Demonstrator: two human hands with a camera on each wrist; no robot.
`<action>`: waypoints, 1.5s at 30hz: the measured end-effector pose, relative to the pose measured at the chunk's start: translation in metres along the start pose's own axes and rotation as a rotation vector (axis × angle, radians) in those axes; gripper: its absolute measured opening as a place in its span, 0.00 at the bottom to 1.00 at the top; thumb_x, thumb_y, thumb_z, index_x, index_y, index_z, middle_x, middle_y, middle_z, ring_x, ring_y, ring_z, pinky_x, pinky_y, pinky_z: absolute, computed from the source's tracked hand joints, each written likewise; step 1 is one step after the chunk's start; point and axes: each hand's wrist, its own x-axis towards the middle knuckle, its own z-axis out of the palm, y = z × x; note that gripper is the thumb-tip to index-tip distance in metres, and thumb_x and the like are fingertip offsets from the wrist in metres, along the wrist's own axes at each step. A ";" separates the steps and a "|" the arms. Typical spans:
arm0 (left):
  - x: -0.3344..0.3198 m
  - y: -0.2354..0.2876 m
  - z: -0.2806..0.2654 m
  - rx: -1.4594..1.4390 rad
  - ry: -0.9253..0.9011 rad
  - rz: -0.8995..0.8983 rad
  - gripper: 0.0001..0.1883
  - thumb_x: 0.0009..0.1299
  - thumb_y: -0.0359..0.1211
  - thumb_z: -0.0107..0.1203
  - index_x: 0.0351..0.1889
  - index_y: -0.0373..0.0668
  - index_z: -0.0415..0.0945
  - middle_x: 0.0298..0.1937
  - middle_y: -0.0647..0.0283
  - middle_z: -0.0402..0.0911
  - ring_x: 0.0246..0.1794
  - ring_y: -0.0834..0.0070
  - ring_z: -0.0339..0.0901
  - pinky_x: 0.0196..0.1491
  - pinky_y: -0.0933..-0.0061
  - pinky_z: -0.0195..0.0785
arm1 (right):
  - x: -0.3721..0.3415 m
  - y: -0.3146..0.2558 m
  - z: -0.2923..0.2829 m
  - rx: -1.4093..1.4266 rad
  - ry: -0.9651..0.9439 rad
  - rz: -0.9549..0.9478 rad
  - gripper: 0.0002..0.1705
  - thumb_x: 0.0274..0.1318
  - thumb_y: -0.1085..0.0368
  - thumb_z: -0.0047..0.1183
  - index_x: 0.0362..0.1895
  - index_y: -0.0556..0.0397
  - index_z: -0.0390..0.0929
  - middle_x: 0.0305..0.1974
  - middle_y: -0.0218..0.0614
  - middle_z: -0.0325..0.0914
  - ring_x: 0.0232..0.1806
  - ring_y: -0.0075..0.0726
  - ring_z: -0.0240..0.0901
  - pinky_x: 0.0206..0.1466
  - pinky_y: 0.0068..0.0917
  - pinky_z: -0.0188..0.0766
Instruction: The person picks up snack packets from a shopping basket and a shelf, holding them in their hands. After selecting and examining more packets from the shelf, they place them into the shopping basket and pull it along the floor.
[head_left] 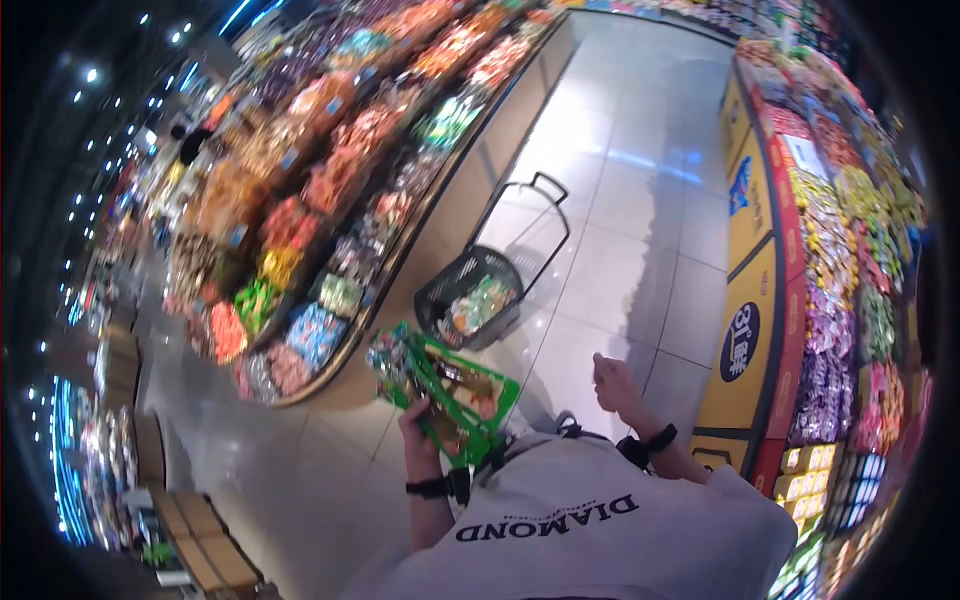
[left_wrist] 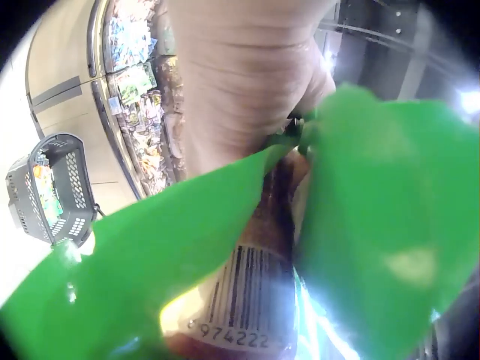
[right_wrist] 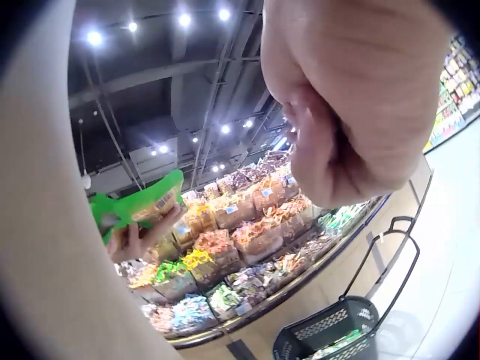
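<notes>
My left hand [head_left: 414, 428] grips a green plastic snack package [head_left: 434, 372] at its near edge, in front of my waist. In the left wrist view, green plastic flaps [left_wrist: 390, 210] spread to both sides below the hand, with a printed barcode [left_wrist: 244, 289] between them. My right hand [head_left: 615, 385] is raised over the aisle, apart from the package. Its fingers [right_wrist: 319, 161] are curled in towards the palm in the right wrist view, and nothing shows in them. A black shopping basket [head_left: 440, 298] with a long handle stands on the floor ahead, packaged goods [head_left: 482, 304] inside.
A tiered display of wrapped sweets [head_left: 330, 180] runs along the left, its rounded wooden edge [head_left: 345, 372] close to the basket. On the right stands a yellow-fronted shelf [head_left: 740, 340] piled with packets. Pale floor tiles [head_left: 600, 250] stretch down the aisle between them.
</notes>
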 end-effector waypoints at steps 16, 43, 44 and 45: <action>-0.030 0.021 -0.012 -0.001 -0.154 0.251 0.34 0.63 0.29 0.54 0.70 0.36 0.63 0.59 0.57 0.75 0.59 0.54 0.74 0.52 0.51 0.78 | 0.067 0.177 -0.105 -0.734 0.143 -0.081 0.28 0.67 0.44 0.50 0.43 0.61 0.76 0.33 0.45 0.78 0.34 0.41 0.76 0.42 0.38 0.72; -0.117 0.057 -0.107 -0.152 -0.054 0.210 0.35 0.60 0.25 0.56 0.69 0.37 0.63 0.65 0.55 0.72 0.63 0.48 0.72 0.49 0.48 0.81 | 0.079 0.253 -0.006 -1.032 -1.250 0.093 0.46 0.32 0.59 0.55 0.66 0.56 0.68 0.54 0.47 0.80 0.54 0.47 0.75 0.60 0.39 0.68; -0.121 0.062 -0.120 -0.167 -0.034 0.179 0.34 0.60 0.25 0.56 0.69 0.36 0.64 0.65 0.55 0.72 0.63 0.49 0.72 0.49 0.48 0.81 | 0.050 0.210 0.026 -1.166 -1.192 0.161 0.42 0.38 0.59 0.54 0.64 0.58 0.69 0.53 0.48 0.81 0.54 0.44 0.75 0.58 0.37 0.70; -0.120 0.063 -0.142 -0.189 0.006 0.125 0.34 0.60 0.26 0.56 0.68 0.36 0.64 0.64 0.55 0.73 0.62 0.51 0.73 0.50 0.49 0.81 | 0.039 0.205 0.040 -1.274 -1.162 0.225 0.41 0.39 0.59 0.56 0.63 0.58 0.69 0.53 0.46 0.80 0.54 0.42 0.75 0.58 0.35 0.71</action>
